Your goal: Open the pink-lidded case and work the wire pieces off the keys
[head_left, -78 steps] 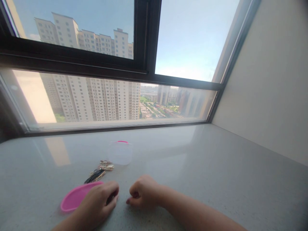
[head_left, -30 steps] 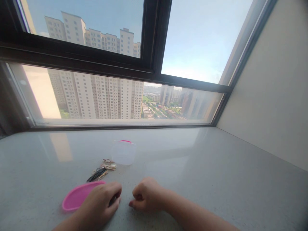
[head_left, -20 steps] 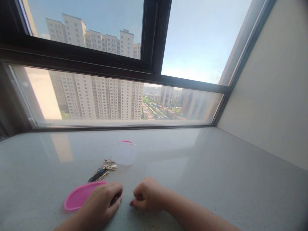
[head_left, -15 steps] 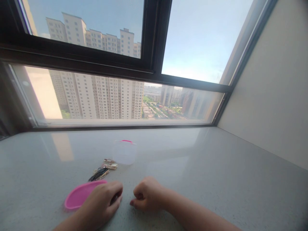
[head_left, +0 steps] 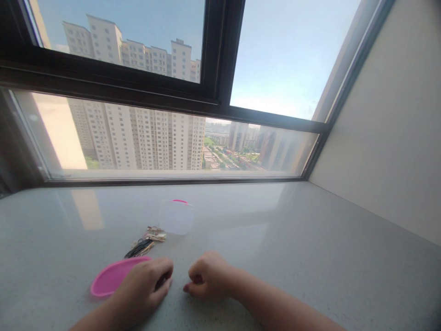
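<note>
Clear box (head_left: 177, 220), contents indistinct; strand bundles (head_left: 139, 247) between it and pink dish (head_left: 110, 278)

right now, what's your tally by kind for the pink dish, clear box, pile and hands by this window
Pink oval dish: 1
Clear box with pink handle: 1
Dark-and-pale pile, pieces too small to count: 1
Hands (left hand, right hand): 2
Total: 5

Windowsill (head_left: 310, 239): surface and load

Pale, speckled, glossy. Pink oval dish (head_left: 112, 278) left of the left fingers (head_left: 167, 265), partly hidden. Dark and pale stringy bundle (head_left: 139, 247) ahead of them, leftward. Translucent pink-handled box (head_left: 179, 221) farther ahead, just beside bundle.
</note>
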